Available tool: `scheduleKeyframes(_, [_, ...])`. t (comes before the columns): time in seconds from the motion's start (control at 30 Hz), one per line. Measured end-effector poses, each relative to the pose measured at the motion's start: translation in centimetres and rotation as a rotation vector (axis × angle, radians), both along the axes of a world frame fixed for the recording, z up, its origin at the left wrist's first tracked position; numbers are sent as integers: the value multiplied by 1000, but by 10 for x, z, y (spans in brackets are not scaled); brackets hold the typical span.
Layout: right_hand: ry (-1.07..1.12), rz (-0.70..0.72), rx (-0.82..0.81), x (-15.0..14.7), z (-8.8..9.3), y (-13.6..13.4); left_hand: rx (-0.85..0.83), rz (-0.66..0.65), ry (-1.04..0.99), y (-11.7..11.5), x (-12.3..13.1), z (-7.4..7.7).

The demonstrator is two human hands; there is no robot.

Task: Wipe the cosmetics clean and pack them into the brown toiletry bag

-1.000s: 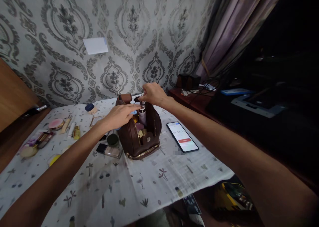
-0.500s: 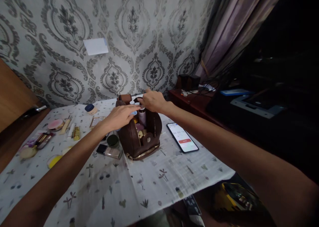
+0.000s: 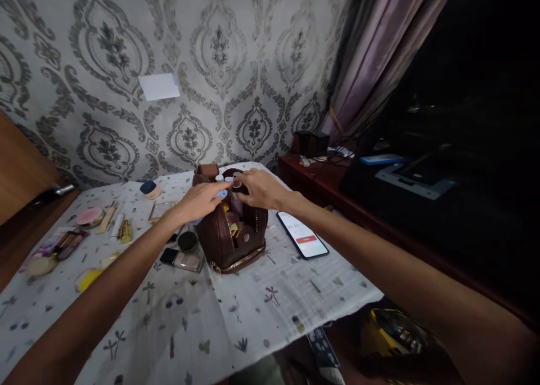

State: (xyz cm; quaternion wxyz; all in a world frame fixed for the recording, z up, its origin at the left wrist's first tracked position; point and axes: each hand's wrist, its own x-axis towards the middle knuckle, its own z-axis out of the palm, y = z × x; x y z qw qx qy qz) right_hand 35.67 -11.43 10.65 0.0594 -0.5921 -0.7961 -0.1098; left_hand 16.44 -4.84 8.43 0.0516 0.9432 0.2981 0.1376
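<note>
A brown leather toiletry bag [image 3: 219, 241] stands open in the middle of the table, packed with small bottles and jars. My left hand [image 3: 199, 200] lies over the bag's left rim, fingers stretched out flat toward the bottle tops. My right hand [image 3: 260, 187] sits at the bag's top right, its fingertips pinched on the cap of a small bottle [image 3: 237, 186] standing upright inside. A white-capped bottle [image 3: 219, 178] shows just behind my hands.
A phone [image 3: 302, 234] with a lit screen lies right of the bag. Left of it sit a dark jar [image 3: 188, 240], a foundation bottle [image 3: 182, 259], a blue-lidded jar [image 3: 150, 188], a pink compact [image 3: 88, 216] and other cosmetics. A dark wooden desk [image 3: 333, 188] stands at right.
My right hand has come down from above the bag onto the bottle's cap, pressing it lower into the bag. My left hand stays on the rim. The camera tilted slightly.
</note>
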Motion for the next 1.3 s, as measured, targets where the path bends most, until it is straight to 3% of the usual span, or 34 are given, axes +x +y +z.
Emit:
scheduleKeyframes(0.07, [-17,-8,-74,-2,3,0,-17,11,-21,1,0,-2])
scheduleKeyframes(0.17, [8,-70,-46,-2,2,7,-44,-9,-82,1,-2,-4])
scheduleKeyframes(0.33, [207,-48,-18,7,-8,18,-95,-97,-205,0,-4,-5])
scheduleKeyframes(0.53, [328,-67,14,14,-15,17,-54,-72,-154,-3,-1,-4])
scheduleKeyframes(0.63, [339,-75,5,14,-13,13,-12,-25,-75,-6,0,0])
scheduleKeyframes(0.73, [320,-102,14,13,-10,11,26,14,131,-7,2,8])
scheduleKeyframes(0.9, [294,-124,27,14,-12,12,73,-65,537,-5,22,17])
scheduleKeyframes(1.07, [275,-106,24,16,-13,12,84,-181,649,-2,47,6])
scheduleKeyframes(1.3, [301,-106,22,18,-13,13,166,-246,650,0,46,-14])
